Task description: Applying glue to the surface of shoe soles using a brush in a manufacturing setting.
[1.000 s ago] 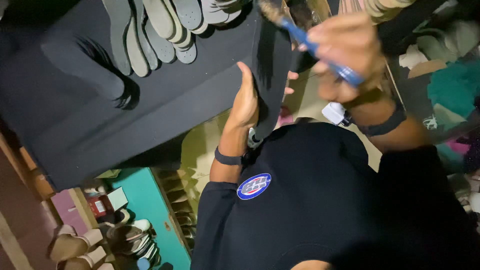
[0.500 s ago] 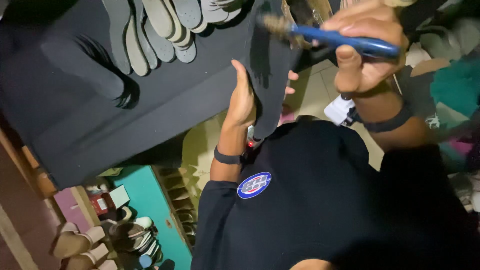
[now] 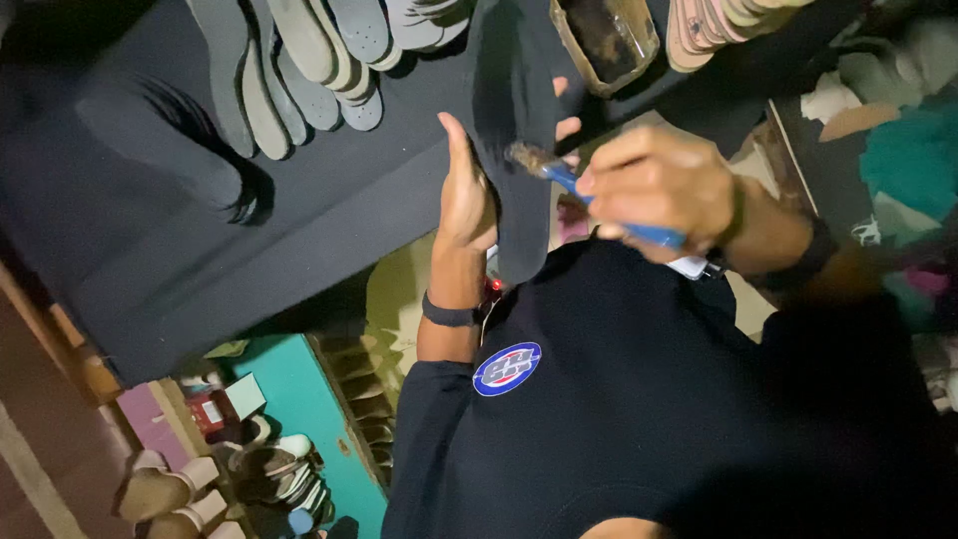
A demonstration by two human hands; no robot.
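A: Covering most of the upper left is the dark table (image 3: 299, 230), the biggest thing here, with grey insoles (image 3: 299, 60) fanned along its far edge.

B: And on the right?

A: More insoles, paler ones (image 3: 723, 25), stacked at the top right, and a brown tray (image 3: 604, 35) just left of them. Near the lower left, a teal shelf (image 3: 299, 399) with shoes (image 3: 170, 494) beside it.

B: What is being held?

A: A dark sole (image 3: 519, 170), long and narrow, stood on end in the middle of the view, just right of the table's edge and above the person's dark shirt.

B: Which hand has it?

A: The left hand (image 3: 467, 190). Its palm lies flat against the sole's left side, thumb up along the edge; the fingers (image 3: 567, 128) wrap behind and their tips show past the right edge, close together.

B: And the other hand?

A: The right hand (image 3: 659, 185) is closed round a blue-handled brush (image 3: 589, 195), fingers curled together on the handle. The bristle end (image 3: 527, 158) touches the sole's face near its middle.

B: Anything smaller?

A: A dark band on each wrist, and a round badge (image 3: 507, 368) on the shirt
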